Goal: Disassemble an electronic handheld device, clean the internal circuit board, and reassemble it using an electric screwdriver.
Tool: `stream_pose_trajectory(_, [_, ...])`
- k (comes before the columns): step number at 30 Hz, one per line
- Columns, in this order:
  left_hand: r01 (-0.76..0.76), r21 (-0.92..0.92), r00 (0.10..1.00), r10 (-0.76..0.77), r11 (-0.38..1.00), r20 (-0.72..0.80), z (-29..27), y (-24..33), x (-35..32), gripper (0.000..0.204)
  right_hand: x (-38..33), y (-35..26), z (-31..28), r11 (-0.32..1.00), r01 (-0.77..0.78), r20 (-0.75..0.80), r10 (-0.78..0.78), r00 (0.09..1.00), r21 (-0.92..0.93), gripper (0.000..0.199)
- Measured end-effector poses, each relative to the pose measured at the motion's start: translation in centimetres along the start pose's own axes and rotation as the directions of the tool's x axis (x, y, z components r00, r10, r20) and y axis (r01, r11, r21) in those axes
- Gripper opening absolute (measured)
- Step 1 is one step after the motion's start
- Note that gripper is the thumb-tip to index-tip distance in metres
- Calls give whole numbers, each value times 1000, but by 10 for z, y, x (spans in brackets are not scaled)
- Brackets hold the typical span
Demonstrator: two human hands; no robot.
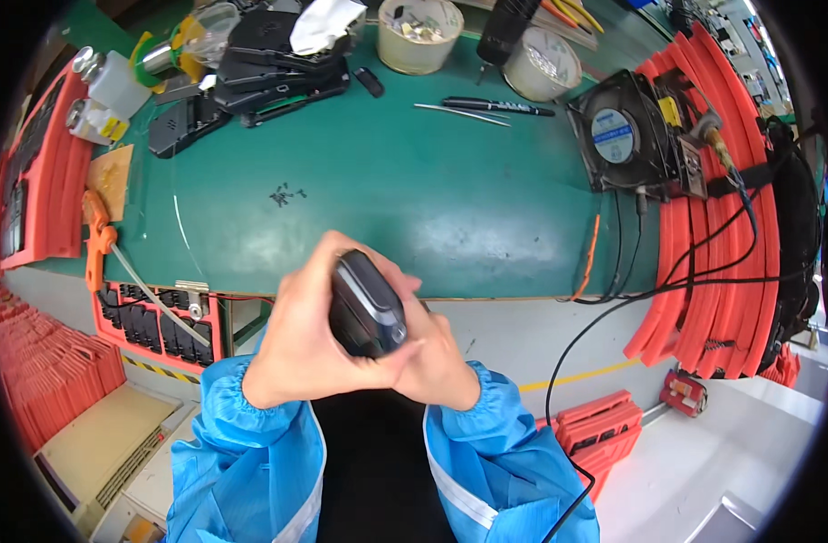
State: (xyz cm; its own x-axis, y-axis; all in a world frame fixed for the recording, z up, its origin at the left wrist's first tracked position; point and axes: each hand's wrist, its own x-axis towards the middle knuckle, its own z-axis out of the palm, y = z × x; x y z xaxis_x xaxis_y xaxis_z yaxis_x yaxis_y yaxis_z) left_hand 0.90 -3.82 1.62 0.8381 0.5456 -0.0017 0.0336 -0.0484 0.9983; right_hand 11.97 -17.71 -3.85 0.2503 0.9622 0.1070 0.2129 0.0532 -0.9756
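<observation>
Both my hands hold one small black device (367, 306) with a rounded body and a grey edge, just in front of the green bench mat's (414, 199) near edge. My left hand (301, 339) wraps around its left side and back. My right hand (432, 353) grips its lower right end, fingers tucked under it. Blue sleeves cover both forearms.
On the mat lie a stack of black plastic housings (269, 63), a white cloth (328, 23), two round tubs (420, 34), a black pen (500, 107) and a square black fan (627, 134). Red trays (713, 253) line the right side, with black cables. An orange tool (97, 244) lies at left.
</observation>
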Motion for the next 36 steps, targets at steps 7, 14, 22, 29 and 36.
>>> stream_pose_trajectory(7, [-3,-370,991,-46,929,-123,0,-10,2,76,-9,1,-26,948,-278,111,263,958,153,57])
stream_pose_trajectory(14, [12,-703,972,-173,711,-158,-13,-12,11,84,-24,-1,-51,813,-312,60,389,919,-491,33])
stream_pose_trajectory(22, [-5,-638,968,-157,770,-197,-1,-14,15,68,11,-43,-33,932,65,-137,-121,983,-357,34])
stream_pose_trajectory(29, [70,-454,969,-169,888,-181,2,-8,10,84,20,-29,-19,876,195,-202,-308,930,-441,35])
stream_pose_trajectory(36, [157,-510,974,-218,846,-62,-3,-8,9,80,21,-29,-31,861,228,-147,-325,934,-454,31])
